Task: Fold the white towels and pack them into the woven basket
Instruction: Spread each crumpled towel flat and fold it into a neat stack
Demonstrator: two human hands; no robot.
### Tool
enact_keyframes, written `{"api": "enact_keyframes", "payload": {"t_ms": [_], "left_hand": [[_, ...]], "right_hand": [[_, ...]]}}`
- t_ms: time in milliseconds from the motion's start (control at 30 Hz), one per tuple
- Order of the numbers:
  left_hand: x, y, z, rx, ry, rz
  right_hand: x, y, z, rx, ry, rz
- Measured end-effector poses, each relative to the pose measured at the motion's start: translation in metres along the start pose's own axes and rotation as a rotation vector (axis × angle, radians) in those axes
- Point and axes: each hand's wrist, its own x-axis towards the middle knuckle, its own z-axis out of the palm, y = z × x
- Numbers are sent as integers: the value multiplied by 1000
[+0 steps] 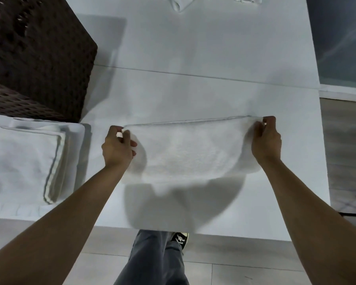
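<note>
A white towel [190, 153] hangs stretched between my two hands just above the white table [193, 48], its lower part blurred and sagging toward the table's near edge. My left hand [117, 147] pinches its upper left corner. My right hand [266, 138] pinches the upper right corner. A stack of folded white towels [27, 157] lies on the table to the left. Behind that stack stands the dark brown woven basket [35, 58], at the far left.
Crumpled white towels [181, 2] lie at the table's far edge. The table's right edge borders a wood floor [345, 124]. My legs and a black shoe [181, 239] show below the table's near edge.
</note>
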Motion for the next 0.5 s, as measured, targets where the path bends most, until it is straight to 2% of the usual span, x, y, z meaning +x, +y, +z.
{"api": "enact_keyframes", "payload": {"t_ms": [200, 300, 400, 433, 500], "left_hand": [[11, 1, 12, 119, 59, 71], [12, 3, 18, 188, 101, 154], [-10, -1, 21, 323, 67, 370], [-22, -5, 22, 420, 43, 497], [-50, -18, 27, 611, -26, 742]], "right_hand": [[12, 7, 17, 10, 66, 75], [15, 9, 25, 30, 144, 32], [2, 13, 26, -228, 285, -244], [-6, 14, 27, -305, 288, -382], [-22, 16, 31, -342, 171, -641]]}}
